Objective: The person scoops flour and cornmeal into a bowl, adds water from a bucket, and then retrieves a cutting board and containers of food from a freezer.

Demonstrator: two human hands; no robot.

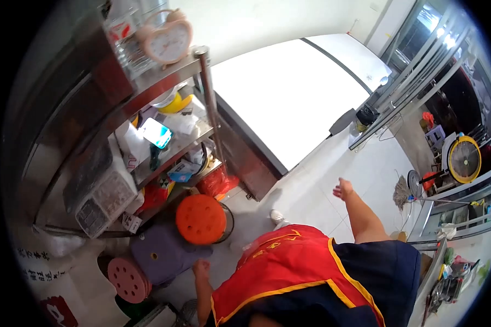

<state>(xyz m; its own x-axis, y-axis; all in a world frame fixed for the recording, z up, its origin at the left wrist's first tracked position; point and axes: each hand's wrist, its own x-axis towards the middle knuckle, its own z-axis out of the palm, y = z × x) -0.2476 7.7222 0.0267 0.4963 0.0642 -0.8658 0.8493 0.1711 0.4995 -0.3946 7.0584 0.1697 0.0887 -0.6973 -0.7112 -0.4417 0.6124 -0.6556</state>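
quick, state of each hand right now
Left hand: too small and unclear to tell if open or closed
Right hand: open, nothing visible in it

One view: head cam, looks fwd + down, tilted. Red apron v. close below; tiled floor farther off.

Red apron with yellow trim and lettering, dark navy short sleeves.

Round orange stool beside purplish item
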